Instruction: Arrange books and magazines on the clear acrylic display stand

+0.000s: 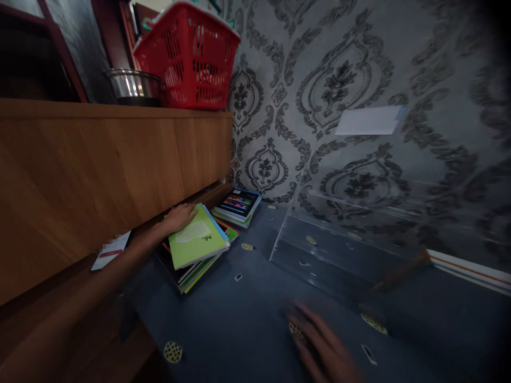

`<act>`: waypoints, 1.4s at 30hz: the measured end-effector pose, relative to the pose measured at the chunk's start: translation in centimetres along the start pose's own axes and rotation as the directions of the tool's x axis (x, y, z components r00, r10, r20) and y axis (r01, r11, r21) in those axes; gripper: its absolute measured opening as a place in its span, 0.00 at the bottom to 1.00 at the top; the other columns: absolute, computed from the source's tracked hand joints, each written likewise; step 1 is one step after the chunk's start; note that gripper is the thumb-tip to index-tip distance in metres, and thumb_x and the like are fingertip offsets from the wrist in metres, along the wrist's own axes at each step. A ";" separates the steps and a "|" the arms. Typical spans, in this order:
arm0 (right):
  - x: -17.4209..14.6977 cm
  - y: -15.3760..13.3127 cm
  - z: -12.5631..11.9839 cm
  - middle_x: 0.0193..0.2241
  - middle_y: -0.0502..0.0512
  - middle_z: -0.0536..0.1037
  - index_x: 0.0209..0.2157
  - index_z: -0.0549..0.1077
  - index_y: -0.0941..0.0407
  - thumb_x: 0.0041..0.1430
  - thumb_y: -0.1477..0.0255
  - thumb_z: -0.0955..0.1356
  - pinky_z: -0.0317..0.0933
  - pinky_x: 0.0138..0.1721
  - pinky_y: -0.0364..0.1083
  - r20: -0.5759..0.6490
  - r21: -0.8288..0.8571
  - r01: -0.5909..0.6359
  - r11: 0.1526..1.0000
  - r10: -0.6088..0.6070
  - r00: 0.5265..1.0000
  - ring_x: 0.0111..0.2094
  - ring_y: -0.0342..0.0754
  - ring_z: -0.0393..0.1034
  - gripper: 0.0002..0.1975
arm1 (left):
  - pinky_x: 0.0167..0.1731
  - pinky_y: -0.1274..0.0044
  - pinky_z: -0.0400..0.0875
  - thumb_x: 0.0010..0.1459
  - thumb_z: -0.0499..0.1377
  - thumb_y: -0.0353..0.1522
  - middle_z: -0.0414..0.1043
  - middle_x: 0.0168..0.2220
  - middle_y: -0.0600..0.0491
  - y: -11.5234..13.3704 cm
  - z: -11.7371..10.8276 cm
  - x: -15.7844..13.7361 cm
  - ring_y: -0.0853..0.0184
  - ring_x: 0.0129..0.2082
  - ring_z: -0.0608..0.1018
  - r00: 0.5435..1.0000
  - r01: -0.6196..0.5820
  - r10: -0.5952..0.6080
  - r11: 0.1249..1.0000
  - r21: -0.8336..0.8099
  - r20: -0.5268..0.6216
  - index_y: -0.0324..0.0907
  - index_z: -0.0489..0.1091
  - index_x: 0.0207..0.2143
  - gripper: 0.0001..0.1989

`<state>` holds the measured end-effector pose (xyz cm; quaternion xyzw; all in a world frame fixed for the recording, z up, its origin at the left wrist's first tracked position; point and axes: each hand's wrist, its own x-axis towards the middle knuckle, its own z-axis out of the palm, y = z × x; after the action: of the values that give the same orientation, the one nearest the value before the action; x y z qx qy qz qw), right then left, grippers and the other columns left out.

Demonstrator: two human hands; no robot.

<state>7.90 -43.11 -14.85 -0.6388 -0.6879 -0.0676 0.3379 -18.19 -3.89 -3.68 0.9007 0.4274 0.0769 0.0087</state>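
My left hand point(181, 217) reaches across to a light green book point(195, 239), its fingers closed over the book's back left edge. That book lies tilted on a loose pile of books point(199, 274) with green, yellow and black edges. Behind it, near the wall, sits a second stack of books point(238, 205) with a dark cover on top. At the lower right my right hand point(323, 343) hovers over or rests on the dark table surface, blurred by motion. Its fingers look stretched and apart, with nothing visible in them.
A clear acrylic rack point(279, 236) stands on the dark patterned table point(239, 319). At the right edge is a dark item with striped white edges point(467, 271). A wooden cabinet point(120, 181) on the left bears a red basket point(195, 64) and a steel bowl point(133, 82).
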 end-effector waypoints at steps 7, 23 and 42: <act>13.2 -7.9 5.8 0.67 0.63 0.57 0.67 0.55 0.51 0.64 0.74 0.65 0.58 0.63 0.60 0.000 0.089 0.158 0.984 -0.158 0.987 0.68 0.57 0.52 0.31 | 0.63 0.60 0.53 0.69 0.39 0.42 0.56 0.68 0.42 0.2 1.0 -0.4 0.54 0.68 0.57 0.999 -0.019 0.019 1.000 -0.003 -0.032 0.38 0.58 0.65 0.29; 13.6 -7.6 6.7 0.53 0.59 0.77 0.54 0.73 0.52 0.68 0.74 0.63 0.68 0.53 0.57 -0.107 -0.100 0.384 0.918 -0.394 0.913 0.60 0.55 0.65 0.16 | 0.66 0.60 0.51 0.68 0.45 0.46 0.61 0.65 0.44 4.6 -0.5 -7.3 0.57 0.66 0.62 0.934 -0.357 0.348 0.887 -0.294 -0.085 0.42 0.66 0.60 0.27; 6.5 -4.7 1.2 0.54 0.53 0.77 0.61 0.67 0.44 0.67 0.78 0.63 0.69 0.55 0.51 -0.145 0.207 0.292 0.934 -0.266 0.953 0.60 0.50 0.67 0.24 | 0.67 0.55 0.45 0.64 0.58 0.42 0.62 0.65 0.50 6.5 -0.9 -16.1 0.58 0.66 0.63 0.779 -0.615 0.624 0.743 -0.264 -0.059 0.57 0.57 0.65 0.28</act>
<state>3.37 -37.93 -10.55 -0.4869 -0.7543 -0.0729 0.4343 -23.33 -20.44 -4.32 0.9827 0.0892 0.1177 0.1117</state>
